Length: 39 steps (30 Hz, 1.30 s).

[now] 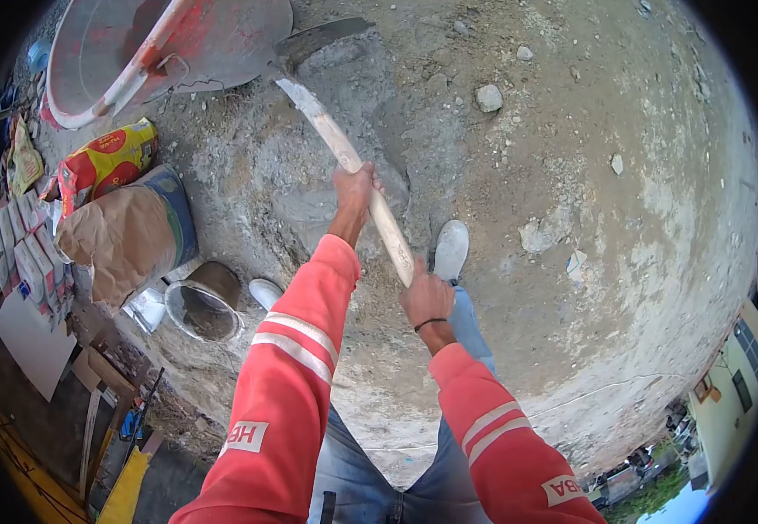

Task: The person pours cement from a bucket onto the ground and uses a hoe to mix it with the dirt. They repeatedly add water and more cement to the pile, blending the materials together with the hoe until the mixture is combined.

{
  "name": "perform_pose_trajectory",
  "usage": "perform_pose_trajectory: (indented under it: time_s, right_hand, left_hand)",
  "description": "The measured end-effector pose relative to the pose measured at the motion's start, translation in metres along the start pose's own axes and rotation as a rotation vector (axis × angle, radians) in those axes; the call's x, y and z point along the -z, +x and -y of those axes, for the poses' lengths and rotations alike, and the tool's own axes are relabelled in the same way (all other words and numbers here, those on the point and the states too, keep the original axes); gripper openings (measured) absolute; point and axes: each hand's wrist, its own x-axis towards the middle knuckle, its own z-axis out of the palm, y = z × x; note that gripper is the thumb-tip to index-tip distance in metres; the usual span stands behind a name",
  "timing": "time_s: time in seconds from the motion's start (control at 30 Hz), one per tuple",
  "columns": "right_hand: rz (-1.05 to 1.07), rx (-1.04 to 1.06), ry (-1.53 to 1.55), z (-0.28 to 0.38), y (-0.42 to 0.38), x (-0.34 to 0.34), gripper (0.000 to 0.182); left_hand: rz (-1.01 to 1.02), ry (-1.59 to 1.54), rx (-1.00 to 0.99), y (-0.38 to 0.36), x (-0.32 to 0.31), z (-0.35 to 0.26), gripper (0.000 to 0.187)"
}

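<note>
Both hands are clamped on the wooden-handled tool (387, 231), left hand (354, 189) farther up, right hand (426, 301) wrapped near the lower end! It slants over grey ground (519, 349), its dark blade (322, 37) beside the red-smeared drum (235, 44).

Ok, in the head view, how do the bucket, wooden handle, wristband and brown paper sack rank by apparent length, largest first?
1. Wooden handle, partly covered by the hands
2. Brown paper sack
3. Bucket
4. Wristband, smallest even though nearer the camera than the bucket
</note>
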Motion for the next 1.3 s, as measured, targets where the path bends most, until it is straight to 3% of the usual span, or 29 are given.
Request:
perform_pose_trajectory:
  time_s: [0.1, 0.17, 0.23, 0.37, 0.43, 0.5, 0.73, 0.9, 1.03, 1.13, 1.2, 1.3]
  right_hand:
    - [-0.164, 0.043, 0.061, 0.029, 0.056, 0.024, 0.059]
    - [-0.149, 0.015, 0.152, 0.052, 0.072, 0.026, 0.039]
    - [-0.077, -0.010, 0.195, 0.082, 0.054, 0.020, 0.040]
    - [0.076, -0.072, 0.328, 0.134, 0.005, 0.000, 0.047]
    - [0.104, -0.084, 0.343, 0.154, -0.018, -0.012, 0.049]
    - [0.142, -0.103, 0.351, 0.166, -0.047, -0.027, 0.051]
    - [0.153, -0.036, 0.080, 0.122, -0.133, -0.115, 0.064]
    - [0.123, 0.103, -0.135, 0.123, -0.119, -0.162, 0.075]
    - [0.044, 0.263, -0.079, 0.201, -0.052, -0.161, 0.056]
    - [0.049, 0.292, -0.018, 0.248, -0.041, -0.171, 0.058]
    - [0.104, 0.325, 0.068, 0.261, -0.058, -0.167, 0.048]
    - [0.155, 0.328, -0.020, 0.231, -0.086, -0.158, 0.043]
  left_hand:
    - [0.123, -0.021, -0.107, 0.070, -0.031, -0.020, 0.010]
    - [0.065, 0.202, -0.104, 0.097, -0.039, -0.033, 0.011]
    - [0.065, 0.331, -0.061, 0.109, -0.015, -0.030, 0.012]
    - [0.074, 0.583, 0.020, 0.081, 0.034, -0.048, 0.013]
    - [0.079, 0.607, -0.083, 0.076, 0.066, -0.037, 0.012]
    - [0.081, 0.642, 0.009, 0.051, 0.092, -0.040, 0.011]
    - [-0.048, 0.247, 0.048, -0.048, 0.188, 0.035, 0.014]
    - [-0.183, -0.063, 0.009, -0.062, 0.251, 0.014, 0.013]
    - [-0.231, -0.106, -0.148, 0.029, 0.313, -0.022, 0.010]
    - [-0.302, -0.004, -0.131, 0.062, 0.352, -0.045, 0.008]
    - [-0.342, 0.328, 0.029, 0.071, 0.375, -0.034, 0.008]
    - [-0.372, 0.078, 0.159, 0.024, 0.370, -0.007, 0.007]
